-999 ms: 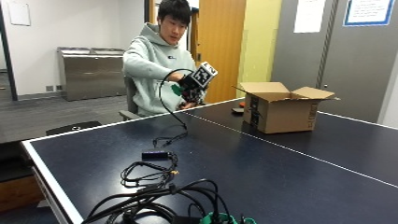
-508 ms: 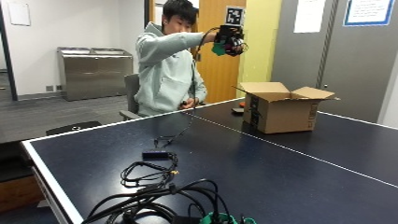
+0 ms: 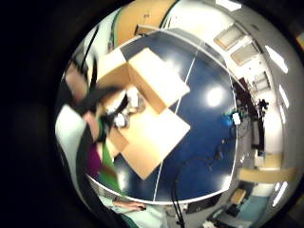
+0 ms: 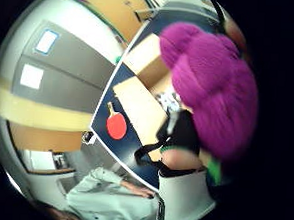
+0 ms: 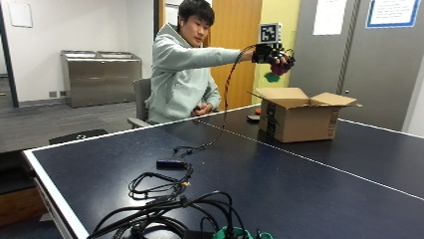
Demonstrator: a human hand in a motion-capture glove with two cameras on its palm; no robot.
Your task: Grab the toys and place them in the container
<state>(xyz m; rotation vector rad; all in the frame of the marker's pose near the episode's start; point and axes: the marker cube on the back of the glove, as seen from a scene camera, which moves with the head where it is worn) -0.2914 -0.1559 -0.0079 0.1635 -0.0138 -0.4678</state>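
In the outside view my gloved right hand is stretched out high above the open cardboard box on the blue table. It grips a fuzzy purple toy with green parts, which hangs just over the box's near flap. The purple toy fills much of the thumb side palm view, with the box below it. The little finger side palm view looks straight down into the open box, where small white and dark things lie. The person's bare hand rests at the table edge.
A tangle of black cables lies on the near end of the table. A red paddle and a small dark object lie beside the box. The white centre line runs past the box.
My right hand has gone from low near the person's chest up to shoulder height and out to the right, carrying the toy until it hangs over the box.
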